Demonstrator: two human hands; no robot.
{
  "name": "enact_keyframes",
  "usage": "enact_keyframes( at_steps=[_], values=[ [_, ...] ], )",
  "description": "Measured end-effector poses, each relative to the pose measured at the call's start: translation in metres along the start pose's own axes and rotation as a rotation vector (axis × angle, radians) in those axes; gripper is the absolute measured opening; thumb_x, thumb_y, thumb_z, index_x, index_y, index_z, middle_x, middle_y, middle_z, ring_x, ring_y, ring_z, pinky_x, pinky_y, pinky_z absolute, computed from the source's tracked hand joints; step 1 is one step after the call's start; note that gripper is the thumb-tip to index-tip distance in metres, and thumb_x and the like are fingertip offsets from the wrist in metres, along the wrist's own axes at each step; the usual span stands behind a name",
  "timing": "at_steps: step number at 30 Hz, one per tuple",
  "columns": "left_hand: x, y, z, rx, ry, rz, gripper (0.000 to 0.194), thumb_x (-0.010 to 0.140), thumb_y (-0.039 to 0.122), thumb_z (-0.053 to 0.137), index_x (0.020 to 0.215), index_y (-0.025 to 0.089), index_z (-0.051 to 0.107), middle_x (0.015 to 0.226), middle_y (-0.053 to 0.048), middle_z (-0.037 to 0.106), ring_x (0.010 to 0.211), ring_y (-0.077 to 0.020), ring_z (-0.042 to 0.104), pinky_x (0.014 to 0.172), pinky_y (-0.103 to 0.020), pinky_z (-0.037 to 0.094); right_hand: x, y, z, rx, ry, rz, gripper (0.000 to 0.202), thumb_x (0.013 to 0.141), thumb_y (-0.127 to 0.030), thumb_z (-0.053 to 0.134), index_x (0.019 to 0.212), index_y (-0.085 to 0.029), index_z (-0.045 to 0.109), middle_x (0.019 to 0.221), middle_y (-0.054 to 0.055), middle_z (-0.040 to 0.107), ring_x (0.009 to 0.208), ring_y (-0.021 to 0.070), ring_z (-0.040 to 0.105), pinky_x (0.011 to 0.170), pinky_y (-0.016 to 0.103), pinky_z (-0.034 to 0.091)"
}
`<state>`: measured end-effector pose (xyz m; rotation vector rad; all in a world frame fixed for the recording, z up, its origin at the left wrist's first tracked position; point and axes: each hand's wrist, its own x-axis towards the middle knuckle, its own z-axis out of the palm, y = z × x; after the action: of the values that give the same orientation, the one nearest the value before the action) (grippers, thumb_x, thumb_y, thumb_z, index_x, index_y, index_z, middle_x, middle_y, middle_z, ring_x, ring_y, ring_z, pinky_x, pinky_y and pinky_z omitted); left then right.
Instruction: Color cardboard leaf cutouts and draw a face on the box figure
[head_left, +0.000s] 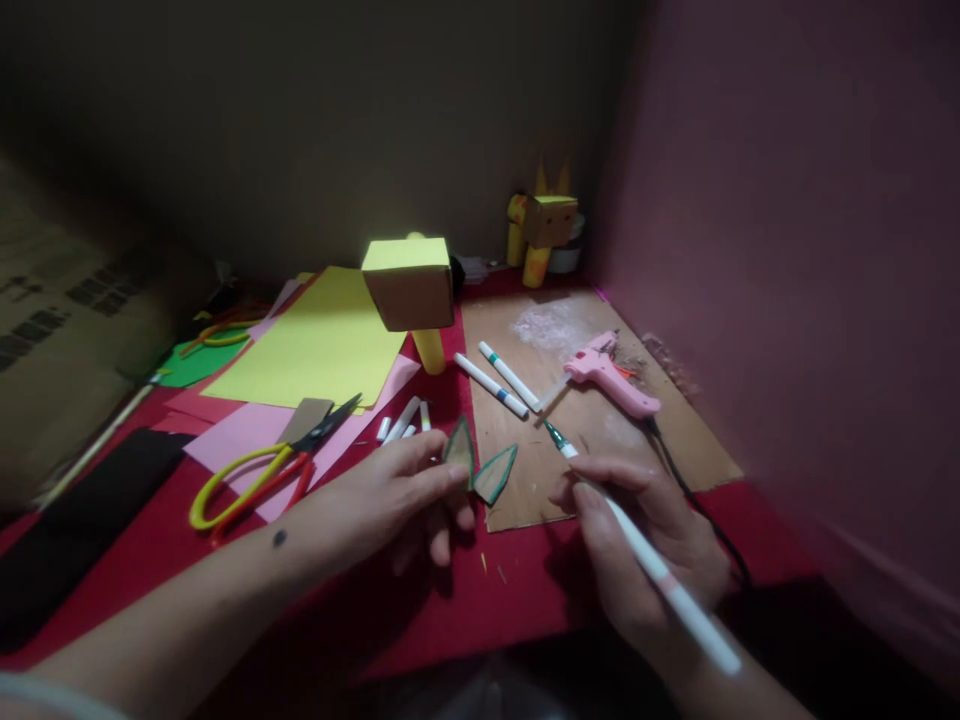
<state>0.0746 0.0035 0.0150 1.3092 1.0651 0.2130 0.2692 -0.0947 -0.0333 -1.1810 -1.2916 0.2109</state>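
Red cloth covers the tabletop; left fingers pinch a green-edged leaf shape, right fingers grip a green-tipped marker above the cardboard's near edge.

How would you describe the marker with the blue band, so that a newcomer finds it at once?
Find the brown cardboard sheet on the red tablecloth. Near its left edge, left of the pink glue gun, the blue marker lies beside the green marker. It is the one further left, its band blue, not green.
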Motion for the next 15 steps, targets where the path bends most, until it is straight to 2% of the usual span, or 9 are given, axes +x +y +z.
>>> enact_keyframes(
  at_steps=[4,9,15],
  values=[
    [0.020,0.017,-0.005,0.277,0.067,0.064,0.028,0.076,0.042,0.073,0.074,0.017,0.061,0.068,-0.002,0.065,0.057,-0.0133,0.058,0.050,-0.023,0.042,0.002,-0.005,0.002,0.059,0.064,0.092,0.021,0.088,-0.014,0.067,0.103,-0.027,0.073,0.076,-0.004,0.076,0.061,0.0115,0.072,0.056,0.019,0.058],
    [0.039,0.019,-0.013,0.332,0.002,-0.039,0.032,0.067,0.044,0.076,0.069,0.017,0.059,0.055,0.004,0.053,0.045,-0.0069,0.037,0.043,-0.022,0.025,0.002,-0.006,0.002,0.063,0.083,0.118,0.022,0.086,-0.014,0.068,0.102,-0.028,0.074,0.076,-0.005,0.075,0.061,0.0108,0.071,0.057,0.019,0.057],
    [0.040,0.013,-0.015,0.400,-0.003,-0.060,0.031,0.070,0.047,0.070,0.068,0.020,0.055,0.054,0.004,0.053,0.042,-0.0085,0.039,0.040,-0.023,0.027,0.002,-0.007,0.000,0.021,0.064,0.130,0.021,0.086,-0.016,0.069,0.102,-0.028,0.074,0.076,-0.004,0.076,0.059,0.0127,0.071,0.056,0.023,0.056]
  ],
)
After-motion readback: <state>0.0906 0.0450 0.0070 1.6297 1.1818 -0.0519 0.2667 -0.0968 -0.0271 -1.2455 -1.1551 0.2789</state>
